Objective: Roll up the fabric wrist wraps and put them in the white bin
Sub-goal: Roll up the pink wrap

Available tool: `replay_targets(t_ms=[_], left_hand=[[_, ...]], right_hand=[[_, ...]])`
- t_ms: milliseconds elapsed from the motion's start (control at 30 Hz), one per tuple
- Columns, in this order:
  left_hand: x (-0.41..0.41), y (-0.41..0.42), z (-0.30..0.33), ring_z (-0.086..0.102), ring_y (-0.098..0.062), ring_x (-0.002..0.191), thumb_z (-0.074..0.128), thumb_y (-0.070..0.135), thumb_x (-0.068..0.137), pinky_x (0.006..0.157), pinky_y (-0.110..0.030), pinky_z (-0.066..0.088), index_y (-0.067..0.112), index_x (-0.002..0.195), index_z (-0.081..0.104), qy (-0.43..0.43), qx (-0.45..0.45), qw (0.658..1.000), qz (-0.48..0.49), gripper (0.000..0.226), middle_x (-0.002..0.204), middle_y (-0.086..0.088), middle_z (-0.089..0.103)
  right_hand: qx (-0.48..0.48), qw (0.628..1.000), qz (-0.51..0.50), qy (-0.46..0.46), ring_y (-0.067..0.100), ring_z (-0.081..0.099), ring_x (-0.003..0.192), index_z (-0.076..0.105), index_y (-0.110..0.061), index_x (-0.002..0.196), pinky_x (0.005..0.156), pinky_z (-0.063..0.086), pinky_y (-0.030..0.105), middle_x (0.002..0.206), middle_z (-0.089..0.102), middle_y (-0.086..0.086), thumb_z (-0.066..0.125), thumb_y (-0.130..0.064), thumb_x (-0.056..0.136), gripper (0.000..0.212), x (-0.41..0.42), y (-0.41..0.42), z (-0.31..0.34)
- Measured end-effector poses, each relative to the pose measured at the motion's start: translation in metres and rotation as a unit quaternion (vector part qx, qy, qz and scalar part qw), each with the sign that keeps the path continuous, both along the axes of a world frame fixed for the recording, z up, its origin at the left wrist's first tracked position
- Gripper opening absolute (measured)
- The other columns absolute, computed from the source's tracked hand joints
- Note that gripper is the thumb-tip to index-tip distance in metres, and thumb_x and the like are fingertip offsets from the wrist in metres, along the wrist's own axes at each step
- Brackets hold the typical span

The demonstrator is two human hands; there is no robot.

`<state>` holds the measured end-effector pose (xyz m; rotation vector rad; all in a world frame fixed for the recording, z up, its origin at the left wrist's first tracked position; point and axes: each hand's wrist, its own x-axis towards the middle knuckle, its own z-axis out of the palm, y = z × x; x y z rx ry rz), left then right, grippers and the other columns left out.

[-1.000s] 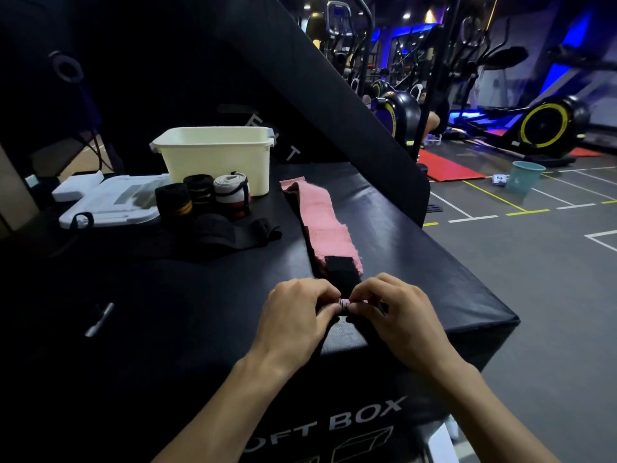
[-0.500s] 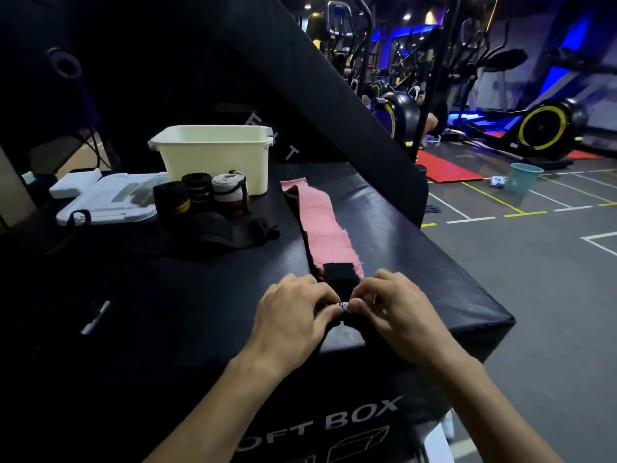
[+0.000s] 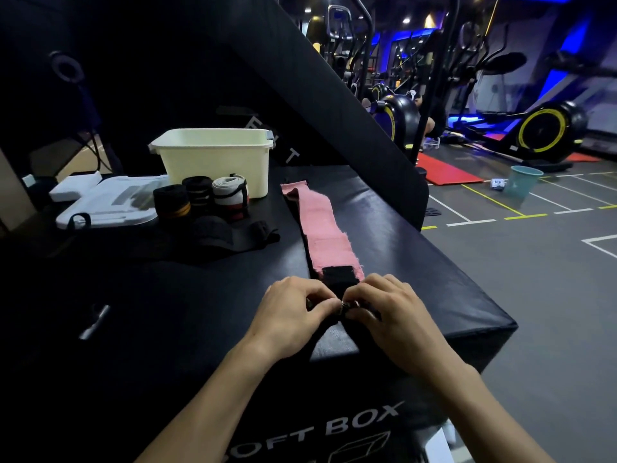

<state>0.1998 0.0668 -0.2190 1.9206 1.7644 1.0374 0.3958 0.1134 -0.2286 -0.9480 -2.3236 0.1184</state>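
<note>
Two hands on one wrap, head view only: left hand (image 3: 293, 309) and right hand (image 3: 390, 312) both have fingers curled, pinching the near black end of the pink wrist wrap (image 3: 320, 225) at the near edge of the black soft box (image 3: 417, 262). Small metal ring (image 3: 345, 305) sits between the thumbs. Rest of the wrap lies flat and unrolled, running away toward the far side, its far end just right of the white bin (image 3: 213, 155). Three rolled wraps (image 3: 200, 197) stand upright just in front of the bin, not in it; bin contents can't be seen from here. Loose black wrap (image 3: 230, 233) lies flat near them, unrolled. White lid (image 3: 110, 202) far left. Judgement: step is starting the roll on the pink one, first turn barely formed. Next move needs a tight first tuck at the ring end, then rolling away along the strip with even tension so the edges stay aligned. After that, the black wrap, then all rolls into the bin.
</note>
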Motion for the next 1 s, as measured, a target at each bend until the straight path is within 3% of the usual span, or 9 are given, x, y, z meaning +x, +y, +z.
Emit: replay_targets(t_ms=[100,233,367,433,533,667,767,833,1000], left_hand=[[-0.006,0.000,0.002,0.068,-0.002,0.080,0.074,0.033,0.091,0.079,-0.026,0.053,0.032,0.094,0.079,-0.003,0.018,1.000,-0.015,0.006,0.084,0.022,0.074],[-0.015,0.006,-0.003,0.061,-0.011,0.103,0.065,0.043,0.096,0.091,-0.031,0.049,0.037,0.113,0.073,0.067,0.095,0.992,0.052,0.021,0.111,0.019,0.064],[-0.007,0.006,-0.004,0.048,-0.007,0.134,0.045,0.057,0.100,0.112,-0.034,0.040,0.046,0.130,0.065,0.109,0.023,0.994,-0.009,0.038,0.143,0.019,0.055],[0.000,0.005,-0.003,0.037,-0.007,0.144,0.042,0.055,0.104,0.117,-0.032,0.031,0.049,0.135,0.060,0.181,0.010,0.983,-0.007,0.037,0.149,0.019,0.051],[0.011,0.009,0.002,0.037,-0.009,0.140,0.037,0.053,0.105,0.110,-0.033,0.030,0.048,0.134,0.059,0.266,0.028,0.963,0.026,0.036,0.139,0.019,0.052],[0.018,0.026,0.010,0.035,-0.020,0.135,0.032,0.047,0.105,0.109,-0.042,0.033,0.041,0.134,0.055,0.345,-0.006,0.938,0.022,0.038,0.132,0.005,0.048],[0.019,0.041,0.018,0.021,-0.029,0.148,0.026,0.042,0.106,0.118,-0.051,0.024,0.033,0.143,0.046,0.389,-0.062,0.919,-0.003,0.043,0.156,-0.007,0.030],[0.021,0.052,0.025,0.009,-0.026,0.156,0.022,0.042,0.108,0.123,-0.055,0.014,0.029,0.153,0.036,0.387,-0.119,0.914,-0.028,0.049,0.170,-0.005,0.011],[0.021,0.078,0.031,0.028,-0.026,0.149,0.020,0.050,0.107,0.118,-0.057,0.023,0.030,0.154,0.032,0.389,-0.165,0.905,-0.040,0.053,0.164,-0.003,0.029]], right_hand=[[-0.041,0.999,0.020,0.004,0.006,0.050,0.085,0.068,-0.034,0.098,0.076,0.043,0.035,0.089,0.054,-0.025,0.067,-0.039,0.088,0.011,0.004,0.004,0.004],[-0.083,0.994,0.075,-0.008,-0.003,0.049,0.082,0.069,-0.032,0.097,0.072,0.035,0.014,0.083,0.053,-0.027,0.073,-0.034,0.091,0.007,0.016,0.000,0.012],[-0.104,0.988,0.107,-0.035,0.002,0.052,0.084,0.069,-0.033,0.096,0.072,0.037,0.013,0.083,0.058,-0.023,0.070,-0.039,0.093,0.007,0.028,-0.012,0.019],[-0.117,0.985,0.114,-0.049,0.004,0.053,0.083,0.070,-0.032,0.096,0.071,0.038,0.014,0.082,0.060,-0.020,0.070,-0.037,0.093,0.005,0.030,-0.014,0.024],[-0.152,0.980,0.118,-0.047,0.009,0.056,0.078,0.072,-0.028,0.094,0.067,0.042,0.018,0.080,0.063,-0.012,0.071,-0.033,0.093,0.005,0.031,-0.014,0.030],[-0.173,0.977,0.121,-0.039,0.008,0.055,0.072,0.072,-0.027,0.094,0.068,0.044,0.026,0.078,0.062,-0.010,0.071,-0.036,0.093,0.010,0.029,-0.013,0.030],[-0.174,0.978,0.110,-0.040,0.006,0.053,0.071,0.071,-0.028,0.092,0.066,0.043,0.024,0.075,0.060,-0.013,0.071,-0.036,0.092,0.008,0.029,-0.011,0.029],[-0.176,0.978,0.107,-0.042,0.005,0.054,0.072,0.071,-0.028,0.093,0.066,0.043,0.023,0.076,0.061,-0.013,0.071,-0.036,0.093,0.007,0.029,-0.012,0.029],[-0.175,0.978,0.096,-0.056,0.008,0.057,0.078,0.071,-0.029,0.095,0.071,0.045,0.026,0.082,0.064,-0.012,0.067,-0.035,0.095,0.007,0.027,-0.015,0.032]])
